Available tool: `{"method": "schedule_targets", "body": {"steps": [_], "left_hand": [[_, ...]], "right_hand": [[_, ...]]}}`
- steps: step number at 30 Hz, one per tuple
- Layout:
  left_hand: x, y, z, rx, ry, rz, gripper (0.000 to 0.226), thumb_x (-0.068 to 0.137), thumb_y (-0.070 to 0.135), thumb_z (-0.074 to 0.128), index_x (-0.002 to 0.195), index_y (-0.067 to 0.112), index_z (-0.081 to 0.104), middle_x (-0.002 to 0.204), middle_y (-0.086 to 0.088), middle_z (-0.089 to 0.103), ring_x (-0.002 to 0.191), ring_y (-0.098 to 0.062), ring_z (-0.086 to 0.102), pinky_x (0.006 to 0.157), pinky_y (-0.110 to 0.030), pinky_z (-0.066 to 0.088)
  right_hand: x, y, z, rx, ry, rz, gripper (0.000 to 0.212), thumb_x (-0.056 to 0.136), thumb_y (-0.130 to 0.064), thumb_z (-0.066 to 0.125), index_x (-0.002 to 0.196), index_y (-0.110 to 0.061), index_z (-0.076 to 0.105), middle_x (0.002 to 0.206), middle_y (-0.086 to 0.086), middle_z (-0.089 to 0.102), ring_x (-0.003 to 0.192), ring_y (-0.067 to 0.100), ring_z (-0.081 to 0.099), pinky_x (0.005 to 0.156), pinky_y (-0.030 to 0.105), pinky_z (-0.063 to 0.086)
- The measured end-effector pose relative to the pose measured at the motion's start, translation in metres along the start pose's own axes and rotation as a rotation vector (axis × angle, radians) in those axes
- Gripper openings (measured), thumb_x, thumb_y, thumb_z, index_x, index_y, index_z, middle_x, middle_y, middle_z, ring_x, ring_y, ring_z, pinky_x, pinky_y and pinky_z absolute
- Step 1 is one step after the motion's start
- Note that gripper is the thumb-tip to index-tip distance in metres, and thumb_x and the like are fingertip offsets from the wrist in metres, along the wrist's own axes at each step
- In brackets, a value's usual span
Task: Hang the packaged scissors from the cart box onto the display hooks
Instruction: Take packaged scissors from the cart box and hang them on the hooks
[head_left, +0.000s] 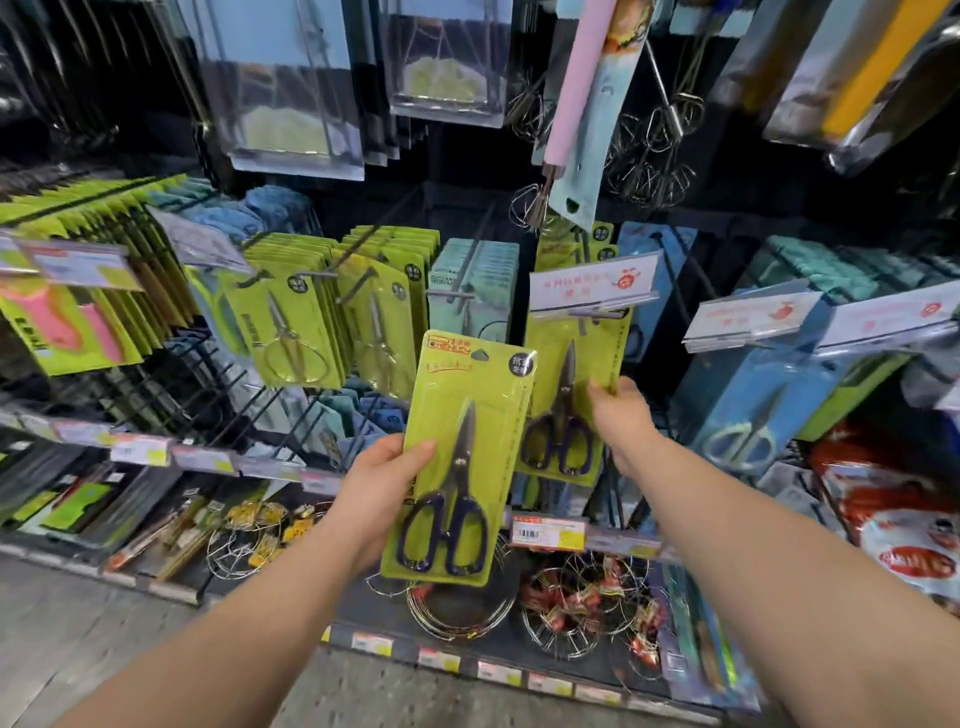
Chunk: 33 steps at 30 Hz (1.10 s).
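Observation:
My left hand (382, 486) grips a green-carded pack of dark-handled scissors (457, 467) by its left edge and holds it upright in front of the display. My right hand (621, 415) pinches the right edge of a second, matching scissors pack (569, 405) that hangs on a hook under a white price tag (592, 283). The hook itself is mostly hidden by the tag. The cart box is out of view.
Rows of green scissor packs (291, 322) hang on hooks to the left, teal packs (470, 280) in the middle, blue packs (753, 395) to the right. Whisks (649, 150) hang above. A lower shelf holds wire baskets (457, 608) and price labels. Grey floor lies at bottom left.

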<state>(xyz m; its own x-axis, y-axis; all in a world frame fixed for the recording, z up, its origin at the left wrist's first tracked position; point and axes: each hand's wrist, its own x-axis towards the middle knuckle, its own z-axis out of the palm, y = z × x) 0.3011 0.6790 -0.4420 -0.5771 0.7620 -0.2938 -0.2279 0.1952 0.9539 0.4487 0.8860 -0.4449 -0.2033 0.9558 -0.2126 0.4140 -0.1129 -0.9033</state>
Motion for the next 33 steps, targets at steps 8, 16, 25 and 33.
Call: {"method": "schedule_targets", "body": {"steps": [8,16,25,33], "left_hand": [[0.005,-0.010,0.009,-0.017,-0.068,-0.002,0.019,0.090,0.021,0.057,0.106,0.015,0.066,0.104,-0.003,0.072,0.105,-0.023,0.063,0.105,-0.051,0.038],[0.000,-0.007,0.046,-0.061,-0.147,0.005,0.012,0.091,0.014,0.055,0.098,0.014,0.065,0.079,0.003,0.075,0.073,-0.012,0.068,0.066,-0.026,0.051],[0.001,0.004,0.079,-0.019,-0.107,-0.066,0.036,0.091,0.043,0.053,0.118,0.019,0.058,0.120,0.000,0.065,0.113,-0.018,0.058,0.104,-0.045,0.038],[0.013,0.012,0.089,0.026,-0.122,-0.054,0.009,0.095,0.038,0.047,0.088,0.034,0.051,0.086,0.023,0.053,0.079,0.006,0.048,0.089,-0.028,0.035]], "right_hand": [[-0.017,0.011,-0.004,-0.029,0.148,-0.169,0.046,0.090,-0.026,0.058,0.128,-0.004,0.045,0.121,0.010,0.052,0.112,0.027,0.052,0.083,0.020,0.035],[-0.099,0.024,-0.018,0.090,-0.320,-0.224,0.013,0.093,-0.028,0.052,0.101,-0.022,0.060,0.092,-0.013,0.064,0.082,-0.001,0.060,0.069,0.011,0.046],[-0.096,0.013,-0.034,-0.014,-0.135,-0.215,0.015,0.094,-0.027,0.050,0.095,-0.014,0.058,0.076,0.002,0.057,0.067,0.017,0.051,0.061,0.028,0.044],[-0.081,0.007,-0.035,-0.047,-0.133,-0.206,0.024,0.094,-0.029,0.049,0.097,-0.007,0.057,0.072,0.002,0.049,0.062,0.014,0.044,0.059,0.027,0.036]]}}
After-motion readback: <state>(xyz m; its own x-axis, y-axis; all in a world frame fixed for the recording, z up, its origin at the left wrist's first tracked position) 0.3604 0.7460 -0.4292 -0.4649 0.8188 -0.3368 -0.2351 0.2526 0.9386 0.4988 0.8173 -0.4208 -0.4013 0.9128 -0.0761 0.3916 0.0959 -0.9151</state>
